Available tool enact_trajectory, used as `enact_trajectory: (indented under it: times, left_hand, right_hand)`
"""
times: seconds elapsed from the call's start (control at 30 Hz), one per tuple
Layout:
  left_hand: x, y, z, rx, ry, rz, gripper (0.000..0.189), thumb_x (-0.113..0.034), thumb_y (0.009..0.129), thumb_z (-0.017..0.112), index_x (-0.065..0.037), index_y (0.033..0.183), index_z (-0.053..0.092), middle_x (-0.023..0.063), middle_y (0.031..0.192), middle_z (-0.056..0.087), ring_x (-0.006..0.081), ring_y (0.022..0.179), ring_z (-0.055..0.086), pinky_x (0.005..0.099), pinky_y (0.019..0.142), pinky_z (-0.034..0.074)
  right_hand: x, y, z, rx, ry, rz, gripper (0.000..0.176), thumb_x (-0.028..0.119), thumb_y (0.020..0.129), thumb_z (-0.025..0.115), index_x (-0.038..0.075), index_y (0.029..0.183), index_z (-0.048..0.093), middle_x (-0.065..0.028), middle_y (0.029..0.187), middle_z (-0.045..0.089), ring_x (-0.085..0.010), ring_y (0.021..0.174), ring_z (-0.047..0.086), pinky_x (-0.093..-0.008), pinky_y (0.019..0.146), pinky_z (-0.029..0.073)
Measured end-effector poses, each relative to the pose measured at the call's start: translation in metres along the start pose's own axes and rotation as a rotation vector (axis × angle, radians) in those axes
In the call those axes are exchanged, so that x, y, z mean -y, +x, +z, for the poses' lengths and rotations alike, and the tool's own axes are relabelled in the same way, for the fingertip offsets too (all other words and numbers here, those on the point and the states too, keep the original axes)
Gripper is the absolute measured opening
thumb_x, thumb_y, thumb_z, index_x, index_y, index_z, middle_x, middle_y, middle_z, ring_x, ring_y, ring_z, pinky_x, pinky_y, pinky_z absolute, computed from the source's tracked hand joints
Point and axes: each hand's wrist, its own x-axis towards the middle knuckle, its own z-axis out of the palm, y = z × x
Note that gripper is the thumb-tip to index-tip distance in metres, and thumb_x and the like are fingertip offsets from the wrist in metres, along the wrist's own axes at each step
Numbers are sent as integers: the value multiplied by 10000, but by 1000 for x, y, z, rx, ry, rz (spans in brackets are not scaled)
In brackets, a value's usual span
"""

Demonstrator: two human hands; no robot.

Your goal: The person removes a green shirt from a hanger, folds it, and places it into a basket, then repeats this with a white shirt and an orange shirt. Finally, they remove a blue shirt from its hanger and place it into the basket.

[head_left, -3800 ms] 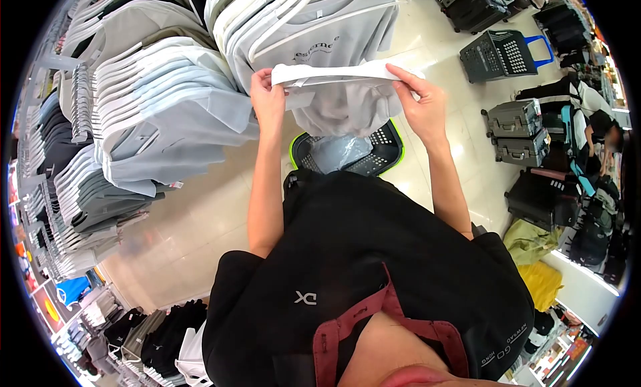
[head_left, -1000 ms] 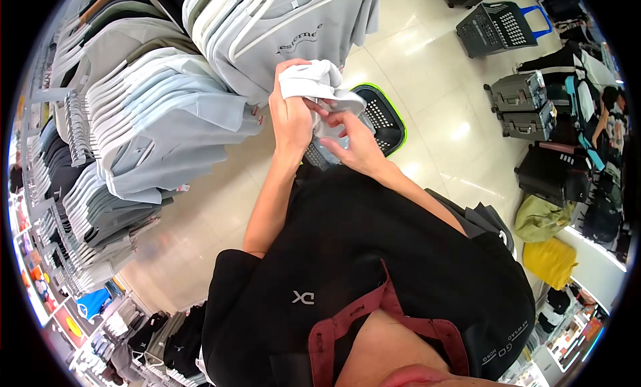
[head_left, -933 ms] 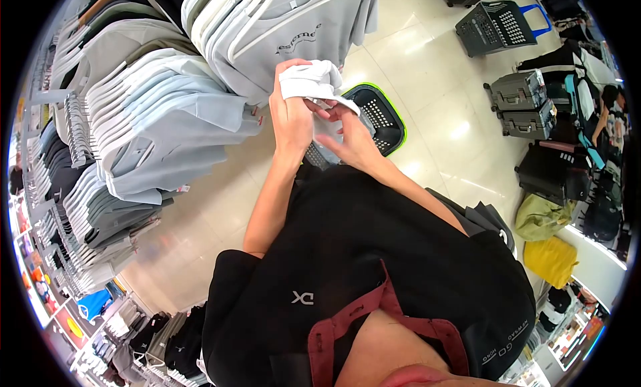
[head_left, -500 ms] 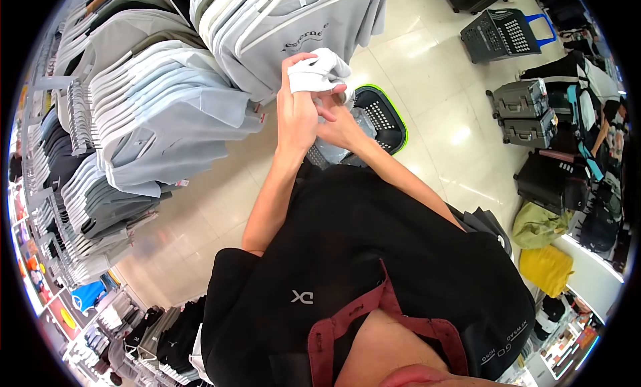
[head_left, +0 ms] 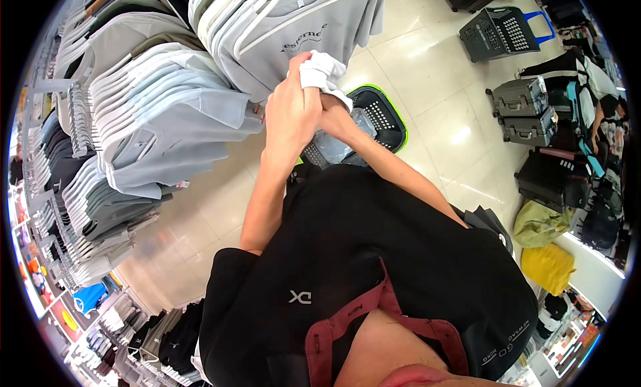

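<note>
Near green basket edge (head_left: 405, 131), white cloth (head_left: 321, 69), wide floor (head_left: 444, 106) alongside

Illumination is bright and largely even. The tiled floor (head_left: 417, 73) returns glare spots right of centre; a bright strip (head_left: 594, 256) glows at lower right. The white cloth (head_left: 322, 69) appears pale and washed out. Fisheye curvature bends the margins, softening detail; black vignetting fills the corners.

White cloth (head_left: 322, 68) looks matt (the floor (head_left: 434, 76), glossy).
</note>
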Motion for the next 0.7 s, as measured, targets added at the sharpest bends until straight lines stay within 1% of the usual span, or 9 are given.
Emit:
enact_trajectory:
  times: [0.07, 0.23, 0.3, 0.4, 0.47, 0.5, 0.53, 0.63, 0.7]
  left_hand:
    - [7, 4, -3, -61, 94, 62, 372, -249, 977, 423, -48, 1251, 576, 259, 977, 682, 437, 964, 645, 501, 843, 481]
    - [8, 10, -19, -178, 290, 126, 338, -204, 938, 455, -46, 1180, 629, 225, 860, 680, 417, 885, 645, 505, 798, 479]
    - [0, 10, -23, -194, 264, 106, 336, -198, 949, 430, -26, 1121, 661, 227, 847, 685, 408, 826, 646, 483, 780, 488]
    - [-1, 13, -27, -121, -10, 47, 359, -198, 962, 405, 13, 1064, 678, 196, 827, 700, 332, 727, 658, 425, 716, 507]
    - [2, 15, -22, -88, -214, -3, 428, -237, 999, 341, 59, 965, 647, 114, 720, 650, 157, 626, 577, 320, 584, 457]
    - [4, 16, -20, -84, -213, -1, 428, -237, 999, 341, 59, 965, 647, 114, 720, 650, 157, 626, 577, 320, 584, 457]
    - [6, 18, -18, -82, -295, 7, 434, -253, 1008, 341, 52, 959, 646, 112, 720, 650, 159, 611, 569, 304, 571, 448]
    - [6, 17, -13, -82, -443, 15, 448, -282, 1024, 342, 46, 964, 642, 108, 740, 653, 163, 612, 562, 286, 585, 447]
    - [5, 17, -14, -83, -511, 17, 456, -296, 1031, 344, 47, 975, 639, 105, 760, 657, 165, 628, 564, 284, 613, 454]
  right_hand:
    - [19, -7, -8, -4, 155, 210, 277, 206, 983, 560, -27, 1034, 700, -130, 877, 708, -192, 790, 646, -328, 776, 504]
    - [11, -12, -12, -163, 186, 184, 298, 244, 967, 598, -6, 1080, 714, -148, 904, 715, -209, 790, 655, -332, 781, 506]
    - [14, -11, -17, -166, 165, 120, 339, 266, 950, 620, -1, 1149, 681, -159, 1018, 711, -233, 887, 665, -341, 825, 506]
    - [22, -17, -14, -89, 169, 53, 484, 328, 919, 663, 9, 1278, 599, -204, 1183, 659, -297, 1042, 644, -386, 894, 497]
    - [21, -20, -7, -97, 60, -99, 559, 358, 900, 684, 9, 1318, 558, -227, 1224, 629, -329, 1096, 620, -408, 916, 489]
    - [22, -22, -5, -97, -52, -251, 637, 388, 882, 705, 8, 1358, 516, -251, 1265, 598, -362, 1150, 597, -429, 937, 481]
    - [22, -28, -6, -33, -73, -211, 736, 405, 861, 729, -7, 1405, 455, -282, 1273, 577, -407, 1185, 565, -450, 968, 465]
    - [31, -22, -10, -122, -148, -127, 653, 362, 867, 725, -22, 1352, 516, -269, 1241, 604, -406, 1159, 584, -444, 958, 474]
    - [19, -10, -12, -309, -71, -129, 277, 186, 895, 678, -39, 1057, 683, -202, 1056, 694, -382, 987, 660, -420, 874, 514]
